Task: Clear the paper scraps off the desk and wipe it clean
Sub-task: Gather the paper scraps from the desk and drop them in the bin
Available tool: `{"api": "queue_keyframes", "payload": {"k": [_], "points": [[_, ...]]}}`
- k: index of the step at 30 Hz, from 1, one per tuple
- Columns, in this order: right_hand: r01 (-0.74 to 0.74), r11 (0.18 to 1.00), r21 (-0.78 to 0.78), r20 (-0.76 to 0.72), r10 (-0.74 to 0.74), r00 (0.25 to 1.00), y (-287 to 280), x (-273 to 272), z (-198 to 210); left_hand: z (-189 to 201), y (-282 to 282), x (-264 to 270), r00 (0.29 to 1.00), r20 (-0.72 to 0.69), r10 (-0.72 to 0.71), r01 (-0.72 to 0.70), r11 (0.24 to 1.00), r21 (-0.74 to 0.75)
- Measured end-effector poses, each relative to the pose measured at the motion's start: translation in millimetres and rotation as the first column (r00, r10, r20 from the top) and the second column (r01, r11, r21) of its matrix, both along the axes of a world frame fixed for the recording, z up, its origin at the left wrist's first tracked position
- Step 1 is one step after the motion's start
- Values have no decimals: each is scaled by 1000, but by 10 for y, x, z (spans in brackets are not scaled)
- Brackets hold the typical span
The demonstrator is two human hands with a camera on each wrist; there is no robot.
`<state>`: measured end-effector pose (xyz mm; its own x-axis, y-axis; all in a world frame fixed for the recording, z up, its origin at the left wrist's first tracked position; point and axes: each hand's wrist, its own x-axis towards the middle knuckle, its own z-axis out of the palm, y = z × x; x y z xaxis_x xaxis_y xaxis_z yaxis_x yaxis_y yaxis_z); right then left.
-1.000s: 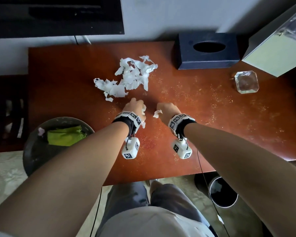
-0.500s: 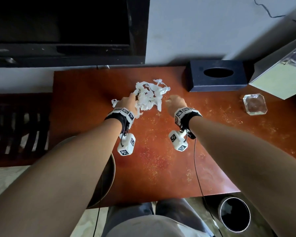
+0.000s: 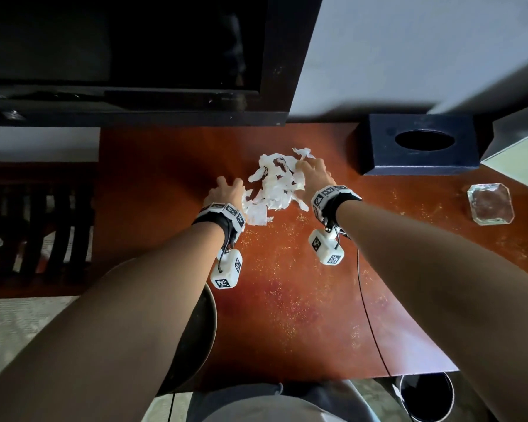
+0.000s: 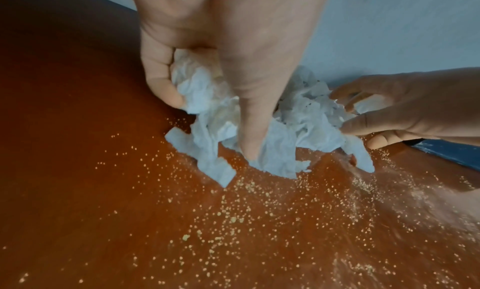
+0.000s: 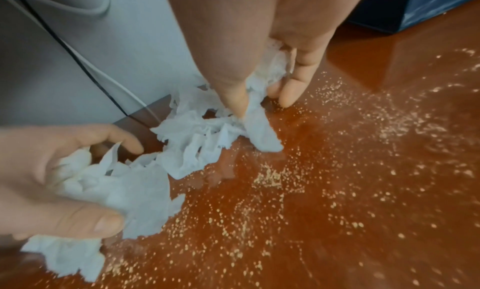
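Observation:
A heap of torn white paper scraps [image 3: 275,184] lies at the back middle of the reddish-brown desk [image 3: 153,166]. My left hand [image 3: 226,190] holds the heap's left side, and in the left wrist view its curled fingers [image 4: 166,92] and thumb grip a wad of scraps [image 4: 202,88]. My right hand [image 3: 314,172] is on the heap's right side. The right wrist view shows it [image 5: 259,100] pinching scraps [image 5: 192,145] between thumb and curled fingers. Fine yellowish crumbs [image 4: 233,217] are scattered over the desk in front of the heap.
A black tissue box [image 3: 421,147] stands at the back right, and a glass ashtray [image 3: 490,204] sits further right. A dark screen [image 3: 119,56] hangs over the back left. A round dark bowl [image 3: 201,330] is beside the front left edge, a black bin [image 3: 425,394] on the floor.
Both hands have moved from the desk's middle back to the paper heap and closed on it from either side. The heap is now bunched tighter between them.

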<state>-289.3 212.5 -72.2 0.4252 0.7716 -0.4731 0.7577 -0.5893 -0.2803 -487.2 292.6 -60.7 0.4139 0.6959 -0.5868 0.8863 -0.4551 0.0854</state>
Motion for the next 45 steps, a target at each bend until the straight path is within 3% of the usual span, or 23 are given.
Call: {"api": "queue_keyframes", "payload": {"k": [3,7,13,19,26,29,33,36,42,45], "points": [[6,1000,-8,-10,-6,1000,38,-8,-29,-31,32,0,999,19,-41,41,999,-17],[-13,998,-64,25,14,1000,40,-26,32,34,59,-7,995,98,9,-12,999,29],[164,984,75,-14,-163,987,-22,69,201,286,173,84,985,173,-10,-15,990,141],[288,951,115,-36,-285,958,-74,230,349,286,162,351,969,248,-13,-13,995,102],[335,940,63,-54,-332,942,-185,394,278,16,36,663,970,204,-130,126,991,34],[345,937,42,-4,-346,938,-237,462,211,-17,-22,794,981,140,-137,129,990,59],[426,900,91,-11,-427,904,-328,517,114,-39,-60,854,972,185,-144,121,984,128],[390,915,101,-49,-387,921,-369,488,95,7,13,831,965,221,-140,108,983,150],[79,994,-79,38,-76,996,-356,324,99,183,128,592,965,252,-79,29,980,194],[109,993,-51,41,-107,993,-257,238,137,201,171,397,959,279,-43,-15,979,205]]}}
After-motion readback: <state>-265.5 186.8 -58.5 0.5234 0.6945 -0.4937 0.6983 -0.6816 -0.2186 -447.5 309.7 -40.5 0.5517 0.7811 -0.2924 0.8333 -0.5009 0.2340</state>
